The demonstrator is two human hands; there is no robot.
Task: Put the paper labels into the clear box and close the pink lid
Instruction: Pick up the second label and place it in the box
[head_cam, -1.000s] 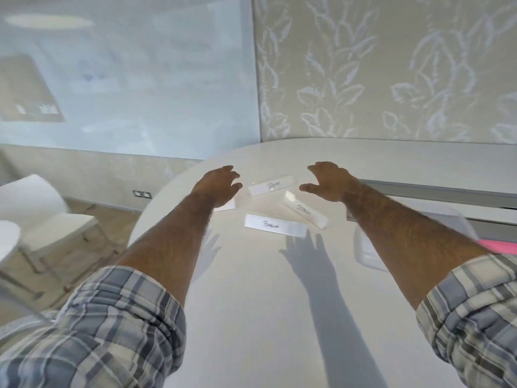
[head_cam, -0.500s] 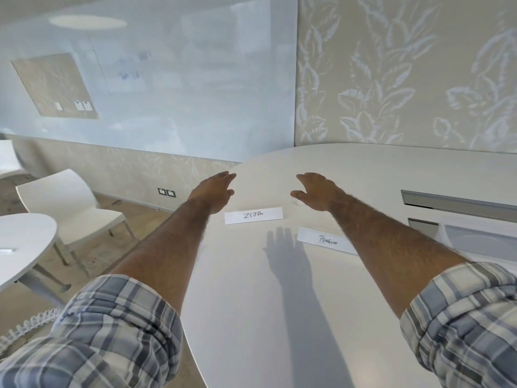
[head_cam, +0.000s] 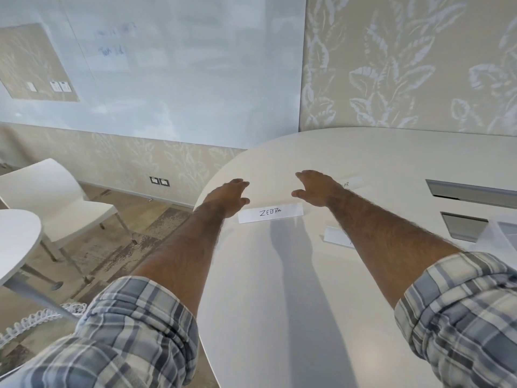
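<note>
— Both hands are open and hold nothing: the left hand (head_cam: 228,198) hangs over the table's left edge, fingers spread, and the right hand (head_cam: 314,189) is stretched out beyond the labels, thumb apart from the fingers.

— Where are the labels?

— The ZEBRA label (head_cam: 270,213) lies flat on the white table (head_cam: 279,303) between the two wrists, its left end just beside the left hand. A second label (head_cam: 334,236) sits nearer, half hidden under the right forearm. A third label (head_cam: 351,182), faint and only partly readable, lies just past the right hand.

— And the clear box with the pink lid?

— At the far right edge there is a pale translucent shape (head_cam: 503,233) beside the table's recessed slots (head_cam: 464,226). I cannot tell whether it is the box, and no pink shows.

— So what could go wrong?

— Thin paper flat on a smooth top is, I judge, hard to pinch. Fingertips may slide the ZEBRA label instead of lifting it, and it lies near the left edge, so a push that way could send it to the floor. The right forearm could drag the second label as it moves. The faint one could be missed against the white surface. With the box barely in view, a carry to the right may be misjudged.
</note>
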